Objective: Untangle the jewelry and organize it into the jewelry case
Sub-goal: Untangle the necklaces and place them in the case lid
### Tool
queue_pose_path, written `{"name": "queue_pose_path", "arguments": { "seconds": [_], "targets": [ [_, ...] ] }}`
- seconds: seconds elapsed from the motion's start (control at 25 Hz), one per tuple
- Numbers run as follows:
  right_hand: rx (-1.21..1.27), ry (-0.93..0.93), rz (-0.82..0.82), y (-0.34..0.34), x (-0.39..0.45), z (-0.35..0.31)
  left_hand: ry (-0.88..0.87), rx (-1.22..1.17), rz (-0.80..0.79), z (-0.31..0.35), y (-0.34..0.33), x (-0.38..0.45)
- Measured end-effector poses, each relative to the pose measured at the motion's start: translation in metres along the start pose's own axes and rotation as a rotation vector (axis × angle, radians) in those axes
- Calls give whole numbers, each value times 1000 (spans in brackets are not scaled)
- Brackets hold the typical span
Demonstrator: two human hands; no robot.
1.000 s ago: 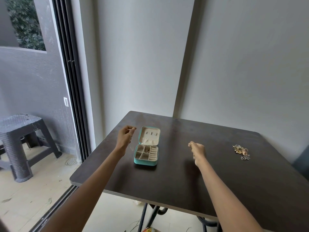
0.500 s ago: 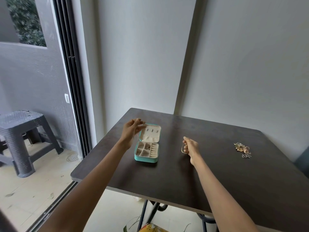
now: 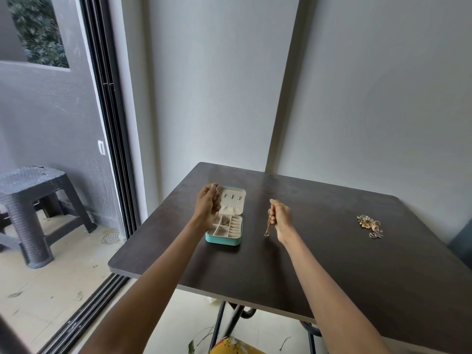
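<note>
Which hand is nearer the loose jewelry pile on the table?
Right. The right hand, holding a gold chain, is mid-table, left of the jewelry pile. The left hand is farther, beside the jewelry case.

The desk (image 3: 332, 251) has a dark, matt, wood-like top. The jewelry case (image 3: 224, 240) looks like smooth teal leatherette with soft cream lining. The chain (image 3: 268, 226) is shiny gold metal.
</note>
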State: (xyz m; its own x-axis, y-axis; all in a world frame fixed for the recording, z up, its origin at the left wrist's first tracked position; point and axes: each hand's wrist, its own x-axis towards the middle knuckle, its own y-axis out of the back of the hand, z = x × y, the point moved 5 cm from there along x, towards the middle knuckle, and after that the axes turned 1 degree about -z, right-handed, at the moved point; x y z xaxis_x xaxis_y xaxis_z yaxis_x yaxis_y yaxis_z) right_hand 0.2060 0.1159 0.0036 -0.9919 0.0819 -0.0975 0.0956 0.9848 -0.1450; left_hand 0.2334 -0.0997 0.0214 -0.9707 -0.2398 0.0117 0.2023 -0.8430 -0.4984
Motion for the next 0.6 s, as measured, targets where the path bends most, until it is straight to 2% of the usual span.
{"name": "queue_pose_path", "arguments": {
  "seconds": [0.12, 0.36, 0.48, 0.6],
  "targets": [
    [17, 9, -33, -11, -2, -5, 15, 97, 3, -12, 5, -3],
    [0, 18, -51, -22, -4, -10, 121, 338, -95, -20, 0, -5],
    [-20, 3, -57, -28, -5, -6, 69, 596, -130, -20, -1, -1],
    [-44, -3, -75, -32, -7, -3, -44, 968, -180, -20, -2, 2]
  ]
}}
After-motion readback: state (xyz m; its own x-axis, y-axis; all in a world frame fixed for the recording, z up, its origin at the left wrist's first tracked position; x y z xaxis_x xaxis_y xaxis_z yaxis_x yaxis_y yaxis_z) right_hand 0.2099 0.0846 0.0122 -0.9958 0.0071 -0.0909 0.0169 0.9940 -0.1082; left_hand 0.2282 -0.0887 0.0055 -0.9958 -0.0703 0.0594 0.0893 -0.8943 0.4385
